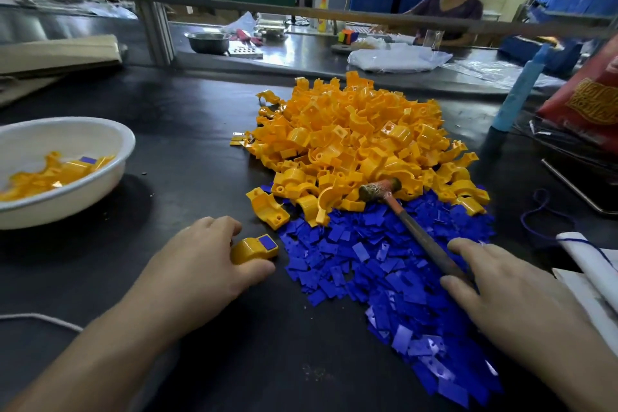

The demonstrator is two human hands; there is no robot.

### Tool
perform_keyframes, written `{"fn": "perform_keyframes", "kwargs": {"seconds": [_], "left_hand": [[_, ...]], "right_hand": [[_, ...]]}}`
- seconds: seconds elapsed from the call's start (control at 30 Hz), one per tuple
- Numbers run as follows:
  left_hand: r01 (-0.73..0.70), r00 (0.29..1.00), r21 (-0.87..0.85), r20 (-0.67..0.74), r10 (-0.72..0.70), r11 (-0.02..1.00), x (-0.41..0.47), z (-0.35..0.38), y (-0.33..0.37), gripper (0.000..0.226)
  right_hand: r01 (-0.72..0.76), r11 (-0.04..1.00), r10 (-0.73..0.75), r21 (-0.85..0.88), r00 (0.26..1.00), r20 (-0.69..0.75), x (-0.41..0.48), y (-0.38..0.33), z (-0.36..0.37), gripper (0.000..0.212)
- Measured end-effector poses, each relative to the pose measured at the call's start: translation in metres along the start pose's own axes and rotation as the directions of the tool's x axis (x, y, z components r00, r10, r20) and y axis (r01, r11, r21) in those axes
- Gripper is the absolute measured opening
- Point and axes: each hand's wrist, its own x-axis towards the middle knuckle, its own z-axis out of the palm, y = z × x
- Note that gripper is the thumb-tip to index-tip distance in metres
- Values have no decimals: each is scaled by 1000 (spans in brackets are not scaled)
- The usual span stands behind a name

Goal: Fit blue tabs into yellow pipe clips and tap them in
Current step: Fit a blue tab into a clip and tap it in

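Yellow clip (247, 251), blue tab (269, 242) seated, sits toward the tabletop's (200, 144) near edge, held by my left grip (200, 257); right grip (501, 281) lies on the hammer (431, 244) handle, hold unclear; few finished in the bowl (128, 147); clip heap (361, 137) and tab heap (384, 271) look barely touched, I judge.

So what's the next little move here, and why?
Probably the right hand closes round the hammer handle and lifts it to tap. The left hand holds a yellow clip with a blue tab sitting in it, and the hammer lies loose, not yet gripped.
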Motion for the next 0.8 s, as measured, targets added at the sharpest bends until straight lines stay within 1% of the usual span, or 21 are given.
{"fn": "perform_keyframes", "kwargs": {"seconds": [0.1,0.17,0.2,0.23,0.27,0.3,0.33,0.37,0.43,0.47,0.5,0.6,0.67,0.73,0.77,0.8], "left_hand": [[-11,999,73,-46,15,997,-10,6,2,56],[-11,995,75,-102,19,997,-13,12,3,49],[-16,992,74,-127,26,997,-14,14,4,48],[-22,988,71,-149,32,997,-14,16,5,48],[-31,985,69,-167,42,997,-14,17,5,50],[-41,982,73,-182,54,996,-14,19,5,51],[-54,978,79,-196,68,995,-14,20,5,50],[-68,975,83,-207,84,994,-13,21,4,48],[-89,969,82,-223,105,993,-12,22,4,44],[-96,968,79,-223,112,992,-11,23,3,43],[-101,968,70,-225,114,992,-11,23,2,42],[-117,967,43,-222,124,992,-10,24,1,39],[-127,965,35,-228,132,991,-10,25,0,38],[-137,962,32,-236,141,990,-9,26,-1,38],[-142,960,31,-240,146,989,-8,26,-1,39],[-146,959,26,-242,148,989,-8,26,-1,39]], "right_hand": [[10,999,-12,-40,998,-69,1,-2,-1,35],[1,1000,0,14,997,-72,0,-2,-3,30],[2,995,5,99,998,-64,-2,-3,-5,28],[-10,973,20,229,999,-38,-6,-5,-9,25],[-35,923,39,383,999,-2,-10,-9,-14,23],[-61,851,54,521,998,30,-15,-16,-20,22],[-72,785,53,615,997,50,-22,-23,-26,24],[-45,751,5,659,998,63,-29,-29,-30,27],[34,728,-122,685,989,80,-39,-42,-33,34],[54,739,-170,672,980,107,-41,-49,-33,37],[71,764,-210,641,967,143,-43,-56,-31,39],[150,858,-271,491,944,186,-43,-72,-28,35],[203,867,-291,456,947,133,-45,-77,-26,36],[219,844,-285,489,957,63,-51,-79,-26,44],[208,851,-268,482,962,58,-53,-81,-25,48],[239,866,-291,438,955,54,-54,-82,-22,51]]}}
